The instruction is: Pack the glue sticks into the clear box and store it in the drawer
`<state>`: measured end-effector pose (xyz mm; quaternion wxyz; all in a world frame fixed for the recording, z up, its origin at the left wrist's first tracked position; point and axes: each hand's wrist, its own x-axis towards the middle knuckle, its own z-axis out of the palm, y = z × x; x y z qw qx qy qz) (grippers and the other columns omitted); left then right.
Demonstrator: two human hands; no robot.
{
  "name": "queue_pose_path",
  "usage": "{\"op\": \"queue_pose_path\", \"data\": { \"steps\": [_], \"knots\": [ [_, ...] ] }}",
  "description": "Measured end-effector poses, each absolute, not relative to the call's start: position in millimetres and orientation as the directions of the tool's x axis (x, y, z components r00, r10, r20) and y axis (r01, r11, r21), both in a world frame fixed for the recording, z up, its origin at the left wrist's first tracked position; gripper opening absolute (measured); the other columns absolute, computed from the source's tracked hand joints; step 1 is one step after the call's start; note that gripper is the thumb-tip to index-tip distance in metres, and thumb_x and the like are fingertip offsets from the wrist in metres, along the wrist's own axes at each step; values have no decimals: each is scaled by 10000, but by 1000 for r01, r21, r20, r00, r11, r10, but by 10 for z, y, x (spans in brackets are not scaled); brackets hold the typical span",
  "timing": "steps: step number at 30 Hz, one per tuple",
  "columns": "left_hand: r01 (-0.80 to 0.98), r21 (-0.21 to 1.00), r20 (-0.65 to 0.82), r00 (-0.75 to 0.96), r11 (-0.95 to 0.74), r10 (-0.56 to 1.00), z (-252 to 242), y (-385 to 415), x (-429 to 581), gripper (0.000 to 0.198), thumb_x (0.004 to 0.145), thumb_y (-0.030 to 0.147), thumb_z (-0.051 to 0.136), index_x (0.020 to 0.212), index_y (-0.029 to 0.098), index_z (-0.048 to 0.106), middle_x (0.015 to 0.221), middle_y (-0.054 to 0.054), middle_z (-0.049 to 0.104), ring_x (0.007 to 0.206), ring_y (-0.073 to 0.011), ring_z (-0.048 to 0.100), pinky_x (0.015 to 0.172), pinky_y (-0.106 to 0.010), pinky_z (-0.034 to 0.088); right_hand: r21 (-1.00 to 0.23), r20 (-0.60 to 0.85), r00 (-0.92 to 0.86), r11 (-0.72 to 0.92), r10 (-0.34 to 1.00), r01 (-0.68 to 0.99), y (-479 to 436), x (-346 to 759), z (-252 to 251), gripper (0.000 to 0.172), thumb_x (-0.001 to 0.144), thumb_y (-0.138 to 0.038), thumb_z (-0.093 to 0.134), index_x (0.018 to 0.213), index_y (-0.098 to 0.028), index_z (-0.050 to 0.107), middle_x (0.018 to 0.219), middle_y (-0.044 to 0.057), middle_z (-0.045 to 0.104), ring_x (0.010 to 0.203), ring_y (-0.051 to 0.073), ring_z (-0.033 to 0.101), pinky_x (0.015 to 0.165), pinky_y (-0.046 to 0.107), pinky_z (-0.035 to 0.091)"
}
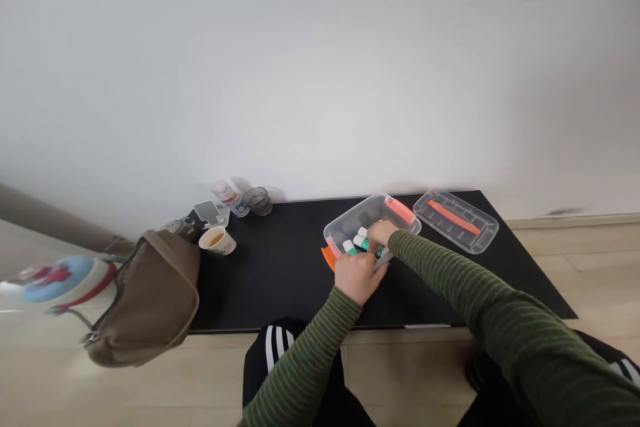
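Observation:
A clear plastic box [343, 221] with orange latches stands uncovered on the black table, holding several white-capped green tubes [349, 247]. At its near side, my left hand [356, 276] is closed around the rim, thumb outside. My right hand [381, 233] reaches down into the box, beside the tubes; its fingertips are largely hidden, so whether it grips one is unclear. The box's clear lid [467, 233], with an orange handle [454, 217], lies to the right of the box.
On the left of the black table [270, 280] stand a paper cup [227, 245] of orange-brown liquid, a pink-capped bottle [231, 200] and a dark glass [259, 201]. A brown bag [155, 300] sits at the left end. A white wall [320, 80] rises behind.

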<state>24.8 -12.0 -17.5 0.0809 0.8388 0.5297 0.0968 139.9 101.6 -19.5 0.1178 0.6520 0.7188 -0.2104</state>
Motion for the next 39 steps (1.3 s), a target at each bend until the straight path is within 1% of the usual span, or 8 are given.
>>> {"op": "queue_pose_path", "data": {
  "steps": [4,7,9,11,15,20,31,39],
  "knots": [
    [891,246,51,381,-381,923,-119,-60,121,382,880,512,546,828,188,741,780,-92,720,798,-277,678,757,-385,503,-80,-406,-150,129,901,988,949,1482,-9,497,592,-249,805,1062,-147,681,899,127,721,846,277,682,748,350,494],
    [874,315,126,349,-371,929,-51,-8,-2,367,854,507,579,925,179,725,892,-102,727,877,-288,673,816,-412,508,-93,49,-260,263,964,960,678,1681,148,533,760,-309,677,1249,-144,541,1124,177,659,1048,292,612,825,340,453],
    [817,400,257,336,-416,906,6,-16,-50,395,853,469,573,1084,165,672,1014,-116,709,977,-293,651,881,-432,495,-95,399,-304,369,865,925,401,1839,200,504,780,-349,652,1223,-148,523,1129,166,644,1050,291,588,836,338,439],
    [717,500,371,329,-485,869,46,-87,-40,446,876,399,520,1243,149,569,1054,-118,683,998,-268,638,897,-417,490,-136,537,-294,425,791,895,101,1970,194,482,763,-366,648,1178,-156,521,1063,132,652,981,266,603,802,321,442],
    [471,689,396,392,-551,830,-16,-385,154,532,897,388,464,1365,141,418,951,-92,665,833,-219,650,762,-341,508,-236,515,-274,442,812,866,-372,2113,30,412,720,-345,630,1085,-184,526,904,56,647,823,214,620,679,288,424],
    [448,829,195,330,-335,924,-230,-609,445,444,941,458,420,1274,165,441,674,4,615,587,-173,592,593,-277,442,-175,507,-311,449,804,876,-633,2258,-309,343,752,-350,590,1036,-163,541,830,54,619,739,201,586,639,297,390],
    [659,679,67,384,-324,921,-350,-577,585,306,963,422,363,1112,218,535,682,16,637,599,-155,622,549,-239,383,-224,348,-303,392,887,892,-739,2495,-702,343,772,-402,577,1015,-161,573,861,73,630,765,206,581,654,293,392],
    [598,754,77,332,-273,940,-427,-686,704,331,969,442,346,1139,211,512,676,16,603,575,-141,580,545,-228,382,-176,370,-288,371,883,912,-763,2640,-793,356,801,-447,557,1017,-168,607,846,87,643,767,210,586,682,298,396]
  ]
}}
